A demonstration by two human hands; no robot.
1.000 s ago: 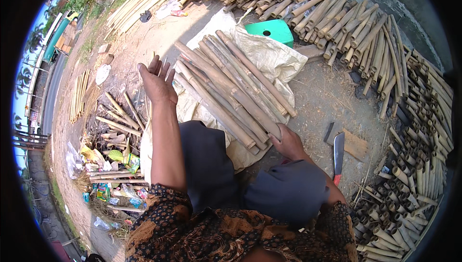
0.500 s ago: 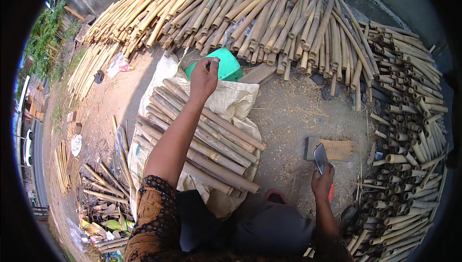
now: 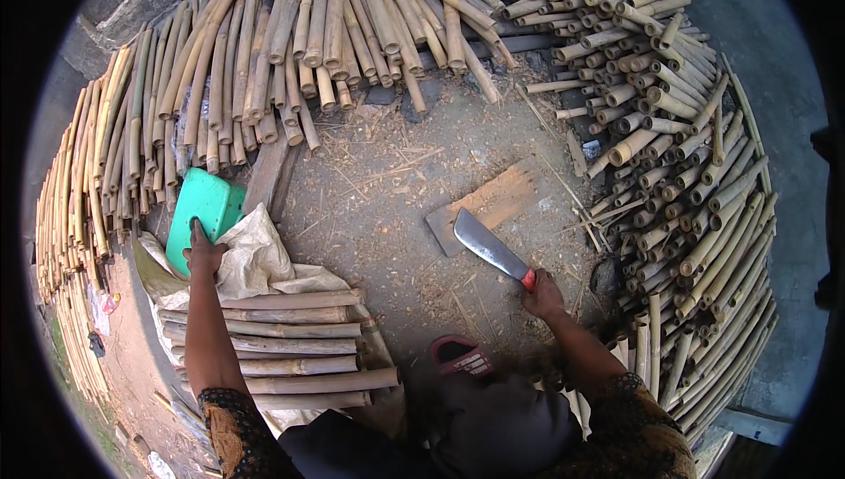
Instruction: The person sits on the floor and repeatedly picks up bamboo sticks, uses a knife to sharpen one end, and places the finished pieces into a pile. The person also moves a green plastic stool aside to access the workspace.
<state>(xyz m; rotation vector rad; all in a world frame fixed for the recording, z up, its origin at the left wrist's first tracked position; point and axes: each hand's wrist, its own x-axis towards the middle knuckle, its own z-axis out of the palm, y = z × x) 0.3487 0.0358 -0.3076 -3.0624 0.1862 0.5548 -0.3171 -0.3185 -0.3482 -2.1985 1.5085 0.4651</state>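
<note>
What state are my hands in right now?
Left hand: at the green plastic stool; grip can't be told.
Right hand: closed, holding the red-handled metal machete.

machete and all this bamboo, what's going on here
One person is at work with both hands. The right hand holds the machete by its red handle, the blade's tip over or on the board. The left hand is on the green stool; how firmly it grips is hard to tell. Cut bamboo lies side by side on the pale sack, and more stands in big piles around the littered ground.
</note>
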